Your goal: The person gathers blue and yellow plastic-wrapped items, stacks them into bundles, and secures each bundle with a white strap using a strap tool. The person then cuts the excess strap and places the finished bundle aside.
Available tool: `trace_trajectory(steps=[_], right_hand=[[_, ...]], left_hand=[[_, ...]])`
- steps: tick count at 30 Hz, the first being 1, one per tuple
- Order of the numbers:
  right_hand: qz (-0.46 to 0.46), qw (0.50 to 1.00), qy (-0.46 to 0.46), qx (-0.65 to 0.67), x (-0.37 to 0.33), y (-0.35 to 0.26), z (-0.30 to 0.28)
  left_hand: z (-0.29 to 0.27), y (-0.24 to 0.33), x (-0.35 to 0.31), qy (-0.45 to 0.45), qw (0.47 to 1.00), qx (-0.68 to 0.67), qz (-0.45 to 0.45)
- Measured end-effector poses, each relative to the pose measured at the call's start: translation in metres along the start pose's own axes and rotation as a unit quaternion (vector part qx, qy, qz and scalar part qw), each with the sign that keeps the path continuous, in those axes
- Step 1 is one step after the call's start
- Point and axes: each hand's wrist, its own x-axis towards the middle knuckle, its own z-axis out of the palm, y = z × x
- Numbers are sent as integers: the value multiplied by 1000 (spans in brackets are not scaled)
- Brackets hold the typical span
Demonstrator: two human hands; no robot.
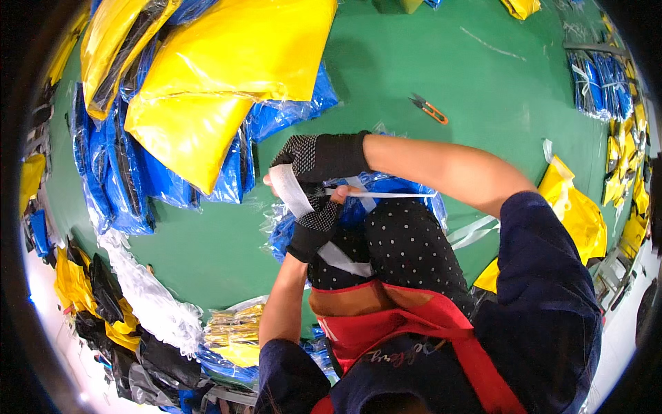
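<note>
Both my hands wear black dotted gloves with bare fingertips. My left hand (318, 219) is closed on a white fabric strip (292, 192), with a thin tail of it (393, 195) running right past the thumb. Over the far side reaches my right hand (314, 156), its fingers curled round the upper part of that strip. Right beneath the hands lies a bundle of clear-wrapped blue plastic (386, 183), partly hidden by my arm and gloves. Another length of white strip (343, 259) hangs over my dotted black clothing.
A pile of folded yellow (234, 55) and blue plastic pieces (124, 165) covers the far left. Orange-handled thread snips (430, 109) lie on the green surface (483, 76). White strips (152, 293) heap at near left. Yellow plastic (569, 203) and blue tied bundles (598, 86) sit at right.
</note>
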Motion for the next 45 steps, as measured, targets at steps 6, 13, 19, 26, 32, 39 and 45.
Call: trace_trajectory(steps=[6,13,19,26,32,39,45], right_hand=[[199,884,-100,-410,-6,122,-34],[188,924,13,-333,-25,136,-10],[140,960,-90,-225,-10,145,-21],[214,915,-71,-335,-6,165,-8],[123,962,194,-145,-63,71,20],[74,914,399,1,-74,74,121],[120,958,224,-136,-137,19,188]], left_hand=[[-13,-36,23,8,993,86,-75],[-26,-89,55,-41,985,142,-86],[1,-100,78,-72,973,200,-90],[-20,-55,45,29,961,273,-31],[-113,-25,-195,-59,799,505,-321],[-51,-49,-220,78,968,175,-162],[-38,-73,-152,154,942,255,-153]])
